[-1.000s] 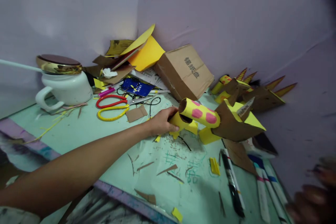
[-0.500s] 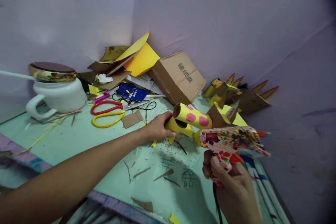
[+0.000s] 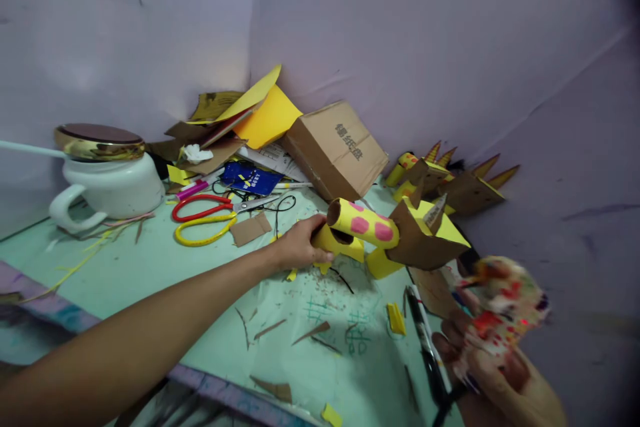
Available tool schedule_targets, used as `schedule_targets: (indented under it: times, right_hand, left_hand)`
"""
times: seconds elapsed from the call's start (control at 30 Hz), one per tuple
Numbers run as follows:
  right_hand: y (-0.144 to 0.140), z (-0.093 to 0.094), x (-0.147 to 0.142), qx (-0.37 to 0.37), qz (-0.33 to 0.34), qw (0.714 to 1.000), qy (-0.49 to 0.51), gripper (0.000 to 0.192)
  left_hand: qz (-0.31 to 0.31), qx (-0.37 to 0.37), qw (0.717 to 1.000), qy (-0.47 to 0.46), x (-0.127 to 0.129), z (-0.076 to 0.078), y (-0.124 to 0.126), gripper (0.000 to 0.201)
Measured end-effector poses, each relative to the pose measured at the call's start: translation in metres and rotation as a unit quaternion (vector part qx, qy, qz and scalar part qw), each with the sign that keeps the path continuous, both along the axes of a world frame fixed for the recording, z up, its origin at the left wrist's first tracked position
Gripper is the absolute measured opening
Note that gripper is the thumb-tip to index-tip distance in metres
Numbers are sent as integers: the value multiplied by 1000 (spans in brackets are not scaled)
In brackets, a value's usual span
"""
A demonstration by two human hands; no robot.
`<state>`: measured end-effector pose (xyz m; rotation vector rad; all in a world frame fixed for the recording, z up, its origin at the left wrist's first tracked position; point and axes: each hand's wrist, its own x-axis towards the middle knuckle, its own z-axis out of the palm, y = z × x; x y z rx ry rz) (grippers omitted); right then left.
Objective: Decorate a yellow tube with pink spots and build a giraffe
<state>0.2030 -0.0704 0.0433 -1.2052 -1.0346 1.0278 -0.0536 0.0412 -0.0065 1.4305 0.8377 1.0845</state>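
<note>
Pale lilac walls (image 3: 425,47) meet in a corner behind a mint-green tabletop (image 3: 215,347) strewn w/ thin brown card scraps (image 3: 319,329). Over table, R of centre, is 1 yellow cardboard tube w/ pink spots (image 3: 369,227): long axis approx. L–R in view, dipping slightly to R; open end points L, other end meets a brown-and-yellow cardboard body (image 3: 430,247). L hand (image 3: 300,245) pinches a plain yellow curved card piece (image 3: 350,250) just under tube's open end, some fingertips hidden. R hand (image 3: 505,383) curls fingers round a red-patterned white glue gun (image 3: 505,300); blurred, can't tell nozzle direction.
</note>
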Motion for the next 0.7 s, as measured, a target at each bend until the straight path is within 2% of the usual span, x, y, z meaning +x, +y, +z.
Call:
schedule_targets:
  times: [0.1,0.23,0.33,0.53,0.7]
  right_hand:
    - [-2,4,-8,-44,-4,996,73,44]
    - [-6,12,-22,-72,-7,994,79,47]
    - [-8,13,-28,-110,24,991,69,42]
    - [7,11,-38,-36,67,996,-51,31]
    - [31,11,-52,-52,101,990,-78,33]
  left_hand:
    - [6,0,1000,7,0,1,-1,61]
    - [9,-2,1000,12,0,2,-2,63]
    - [11,4,1000,19,-1,1,-1,59]
    - [8,6,1000,18,-1,0,-1,55]
    - [-2,-19,1000,4,0,1,-2,60]
